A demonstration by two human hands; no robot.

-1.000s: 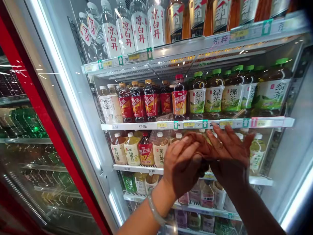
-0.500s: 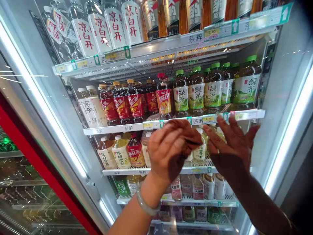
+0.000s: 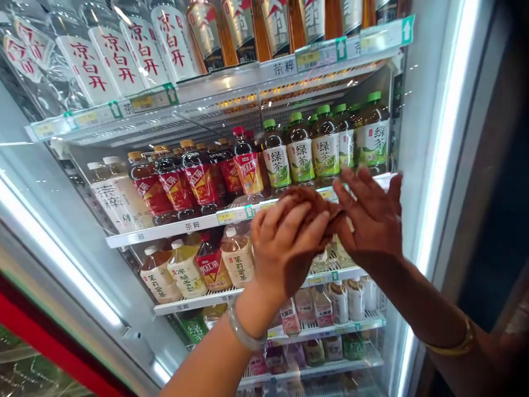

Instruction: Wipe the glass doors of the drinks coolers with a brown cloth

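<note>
Near the middle of the view, my left hand, with a pale bangle at its wrist, is wrapped round a crumpled reddish-brown cloth. My right hand is just right of it, fingers spread, its near edge at the cloth's corner; whether they touch is unclear. A gold bracelet circles the right forearm. Both hands are in front of a drinks cooler, over the price-tag edge of a shelf. Behind them stand green-capped tea bottles and red-labelled bottles.
Water bottles and amber drink bottles line the top shelf. Lower shelves hold more bottles. Bright light strips run down the cooler's sides, and a red frame edge crosses the lower left.
The view has shifted, so the shelves sit farther left and tilt more. My right hand has moved closer to the cloth, and its bracelet is now plainly visible.
</note>
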